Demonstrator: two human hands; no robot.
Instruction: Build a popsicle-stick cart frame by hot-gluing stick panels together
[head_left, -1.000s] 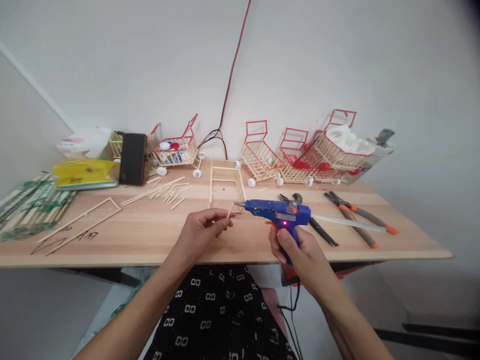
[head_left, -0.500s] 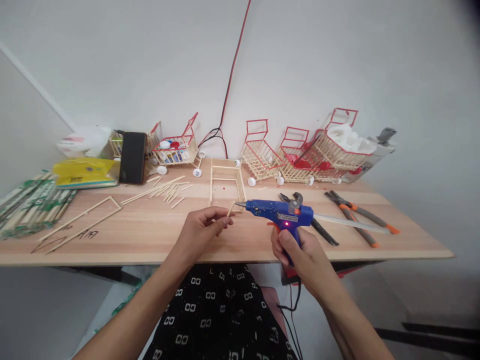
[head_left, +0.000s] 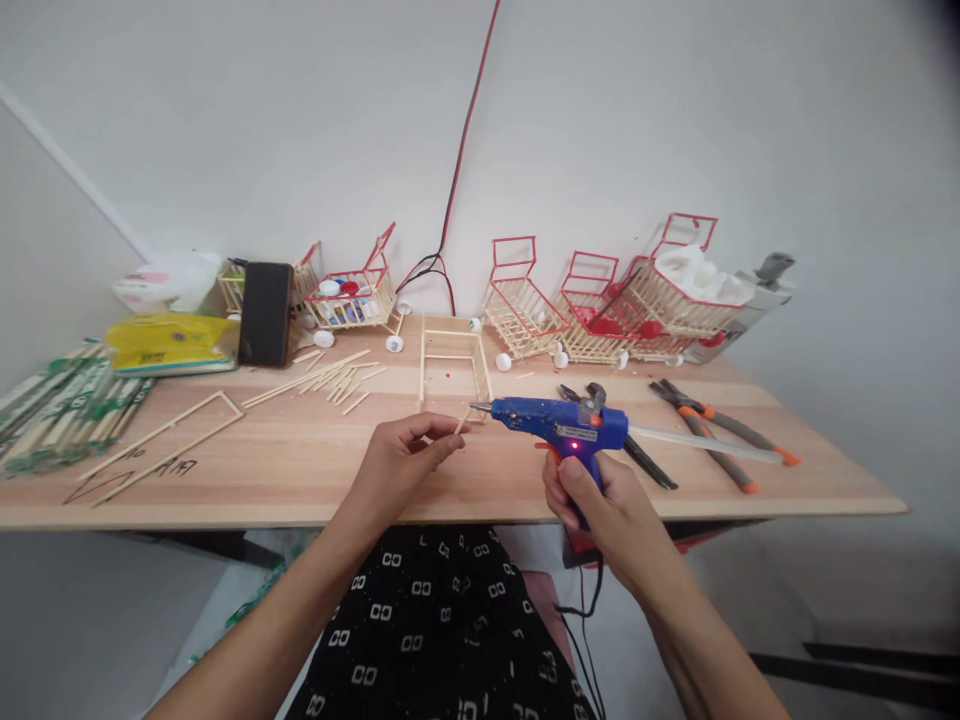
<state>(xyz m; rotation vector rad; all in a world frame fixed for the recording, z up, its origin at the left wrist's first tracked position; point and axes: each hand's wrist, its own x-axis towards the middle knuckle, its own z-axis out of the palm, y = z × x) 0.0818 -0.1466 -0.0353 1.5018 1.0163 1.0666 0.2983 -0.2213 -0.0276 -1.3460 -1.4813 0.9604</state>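
Note:
Between the fingertips of my left hand (head_left: 409,455) is a short, thin wooden stick (head_left: 463,421), tilted upward. My right hand (head_left: 596,495) is wrapped around the handle of a blue hot glue gun (head_left: 559,420) with a lit red light and a clear glue stick (head_left: 697,443) out of its back. The gun's nozzle points left, at the stick's upper end; whether they touch I cannot tell. Just behind my left hand, a wooden stick frame (head_left: 451,338) stands on the table, partly hidden by the fingers and the nozzle.
Small stick-built carts (head_left: 521,310) with red handles line the wall. Pliers (head_left: 705,425) and a black-handled tool (head_left: 649,462) lie right. Cut sticks (head_left: 341,382), a phone (head_left: 265,315), a yellow packet (head_left: 171,345) and bundled sticks (head_left: 67,415) are left. The gun's cord (head_left: 592,600) hangs below the table edge.
Almost nothing differs. Both hands keep their places, with the glue gun's nozzle still beside the end of the stick.

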